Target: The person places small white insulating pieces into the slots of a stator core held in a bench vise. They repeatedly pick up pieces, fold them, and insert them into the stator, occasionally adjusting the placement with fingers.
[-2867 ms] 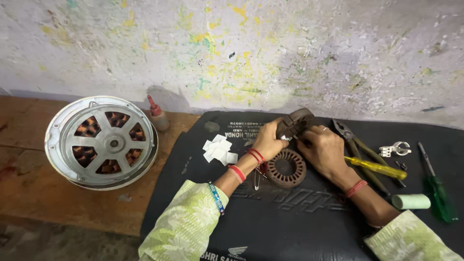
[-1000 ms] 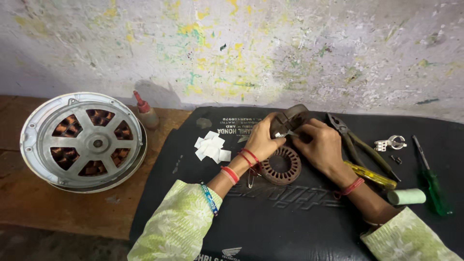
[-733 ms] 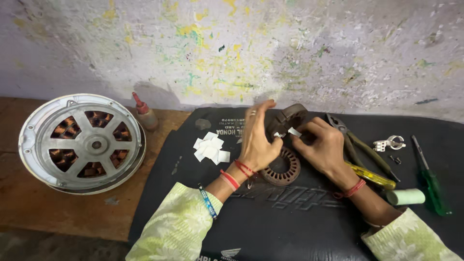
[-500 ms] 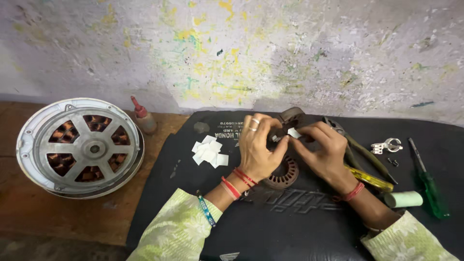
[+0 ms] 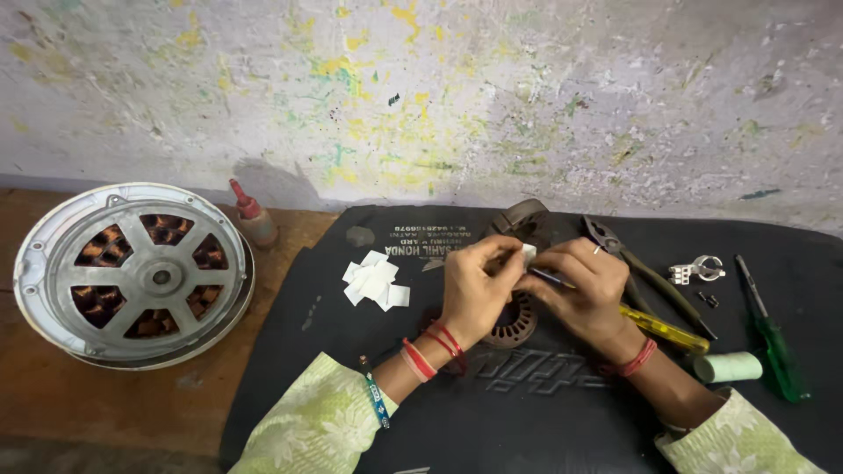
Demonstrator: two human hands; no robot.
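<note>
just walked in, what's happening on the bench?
A person in pale green sleeves works over a black rubber mat. The left hand and right hand pinch a small white paper slip together above a round, slotted metal stator core. A pile of white paper pieces lies left of the hands; pliers and a green-handled screwdriver lie to the right. A grey round motor housing sits on the wooden bench.

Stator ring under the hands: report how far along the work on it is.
Done: cannot tell how many slots are already lined. In hand: the left hand and right hand pinch a small white paper piece over the stator ring, the right also holding a thin tool. Left: a pile of white paper squares lies unused on the black mat.
</note>
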